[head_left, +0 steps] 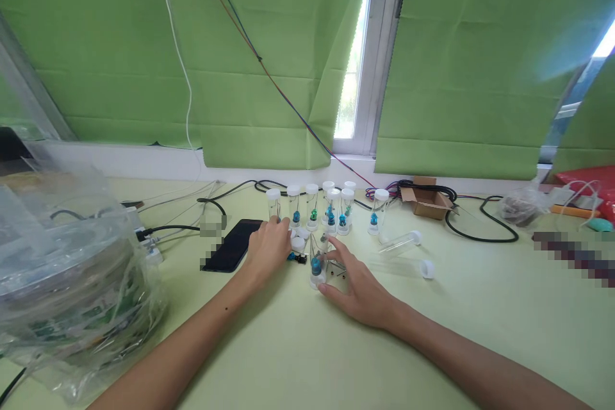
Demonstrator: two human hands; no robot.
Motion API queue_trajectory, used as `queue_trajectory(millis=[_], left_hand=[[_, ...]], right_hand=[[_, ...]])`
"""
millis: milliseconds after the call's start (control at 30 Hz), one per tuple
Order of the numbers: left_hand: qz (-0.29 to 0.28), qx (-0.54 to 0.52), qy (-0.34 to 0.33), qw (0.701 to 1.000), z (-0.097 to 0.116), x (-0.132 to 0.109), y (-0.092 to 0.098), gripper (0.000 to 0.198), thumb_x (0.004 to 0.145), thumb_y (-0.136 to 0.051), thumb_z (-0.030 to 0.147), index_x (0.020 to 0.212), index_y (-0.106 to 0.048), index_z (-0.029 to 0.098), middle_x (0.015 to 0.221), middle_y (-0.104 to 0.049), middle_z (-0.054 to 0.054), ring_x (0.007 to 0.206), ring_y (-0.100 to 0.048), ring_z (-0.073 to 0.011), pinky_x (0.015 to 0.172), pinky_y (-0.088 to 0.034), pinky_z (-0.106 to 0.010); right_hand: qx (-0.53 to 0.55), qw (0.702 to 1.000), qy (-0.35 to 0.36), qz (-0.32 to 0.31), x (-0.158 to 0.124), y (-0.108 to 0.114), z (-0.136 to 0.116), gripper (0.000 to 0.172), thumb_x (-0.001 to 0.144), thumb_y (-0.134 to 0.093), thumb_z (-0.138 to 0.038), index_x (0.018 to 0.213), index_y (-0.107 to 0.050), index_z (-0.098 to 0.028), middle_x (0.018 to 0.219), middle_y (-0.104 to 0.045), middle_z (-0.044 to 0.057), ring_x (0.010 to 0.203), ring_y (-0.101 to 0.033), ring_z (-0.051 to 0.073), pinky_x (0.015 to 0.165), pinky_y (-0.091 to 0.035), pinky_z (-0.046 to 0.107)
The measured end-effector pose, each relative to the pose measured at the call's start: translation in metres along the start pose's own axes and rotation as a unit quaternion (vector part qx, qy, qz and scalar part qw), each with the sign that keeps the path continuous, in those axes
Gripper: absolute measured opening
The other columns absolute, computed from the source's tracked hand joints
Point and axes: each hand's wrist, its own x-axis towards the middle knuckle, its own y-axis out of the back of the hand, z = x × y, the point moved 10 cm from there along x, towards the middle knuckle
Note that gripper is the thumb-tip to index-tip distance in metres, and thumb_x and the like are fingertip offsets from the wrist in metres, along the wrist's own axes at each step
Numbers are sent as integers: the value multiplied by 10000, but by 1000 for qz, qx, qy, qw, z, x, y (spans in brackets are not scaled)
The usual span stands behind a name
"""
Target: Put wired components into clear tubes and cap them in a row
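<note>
A clear plastic tube with a blue piece and thin metal pins inside stands upright on the table, without a cap in sight on it. My right hand curves around its right side, thumb at the base and fingers higher up. Farther left, my left hand reaches down beside several loose white caps, its fingers bent and their tips hidden. Just behind is a group of capped tubes holding blue or green pieces. Small dark parts and loose screws lie between my hands.
Two clear tubes lie on their sides to the right. A black phone rests left of my left hand. A bulky plastic-wrapped bundle fills the left side. An open cardboard box and black cables sit at the back right.
</note>
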Motion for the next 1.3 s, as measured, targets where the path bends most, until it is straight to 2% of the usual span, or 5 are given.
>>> queue_trajectory(millis=[500,733,900,1167,1300], left_hand=[[-87,50,8,995,-5,-4,-23,246,891,-436,154,1070,-601,117,1032,-626,-208,972,-630,-348,703,-474,-376],[37,-84,-88,992,27,-9,7,316,986,-277,280,1045,-569,178,975,-528,-113,740,-609,-222,658,-450,-324],[93,-313,-132,936,39,-16,21,378,1001,-239,399,910,-553,210,802,-534,-37,750,-544,-199,691,-424,-310],[-53,-636,3,770,30,-9,-16,488,914,-332,623,738,-494,197,437,-295,74,391,-255,-96,394,-202,-217],[-60,-667,-4,742,33,-10,-15,488,914,-350,618,722,-486,191,435,-315,70,389,-243,-79,385,-189,-199]], right_hand=[[5,1000,5,-25,3,-5,-3,709,891,-591,-318,1480,-198,-284,1292,-539,74,1241,-470,239,1071,-372,443],[4,999,21,-33,5,-10,-5,615,892,-595,-329,1426,-301,-254,1328,-520,97,1242,-481,243,1047,-402,425],[-8,998,69,-9,3,-5,-17,525,880,-589,-263,1354,-370,-211,1256,-539,106,1162,-517,231,1011,-432,406],[-46,995,49,69,2,9,-16,407,934,-494,-273,1314,-400,-162,1103,-601,123,993,-578,229,863,-495,378],[-50,994,53,78,2,9,-16,389,951,-469,-287,1316,-421,-163,1085,-624,117,951,-599,224,824,-495,355]])
